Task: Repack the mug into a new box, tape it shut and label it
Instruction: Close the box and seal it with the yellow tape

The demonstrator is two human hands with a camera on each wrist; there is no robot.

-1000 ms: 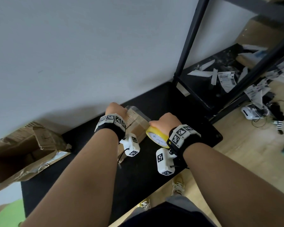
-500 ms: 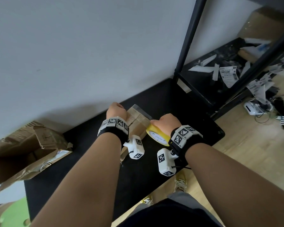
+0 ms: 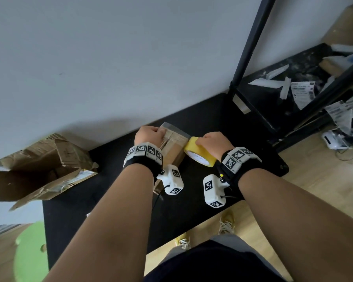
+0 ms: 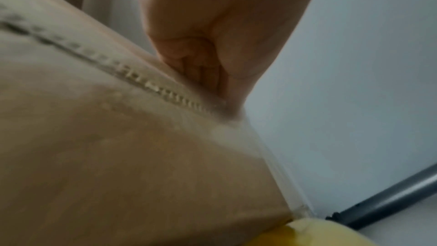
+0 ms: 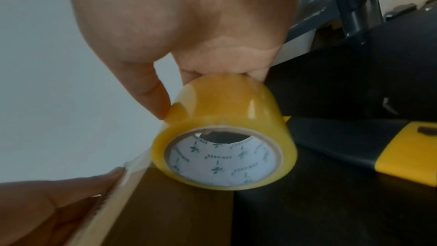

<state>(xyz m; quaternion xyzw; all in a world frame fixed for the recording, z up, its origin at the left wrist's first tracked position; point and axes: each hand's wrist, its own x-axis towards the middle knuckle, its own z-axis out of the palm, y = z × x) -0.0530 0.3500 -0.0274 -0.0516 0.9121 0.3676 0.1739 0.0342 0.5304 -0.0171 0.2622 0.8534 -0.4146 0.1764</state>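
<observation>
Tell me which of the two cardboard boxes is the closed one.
The small box between the hands, with clear tape across its top. The other box, at the table's left end, lies torn with its flaps open.

Black wristbands (image 3: 143, 159) with checkered marker tags, white wrist cameras (image 3: 213, 191), thin black cables

The head view looks steeply down from above the person onto the black bench (image 3: 114, 192) against a pale wall, taking in both forearms. The left wrist view sits very close, looking along the left hand (image 4: 212, 48) across the top of the cardboard box (image 4: 118, 166) toward the wall. The right wrist view looks along the right hand (image 5: 189, 31) at the tape roll (image 5: 224, 137). All three views share the box edge and the roll.
</observation>
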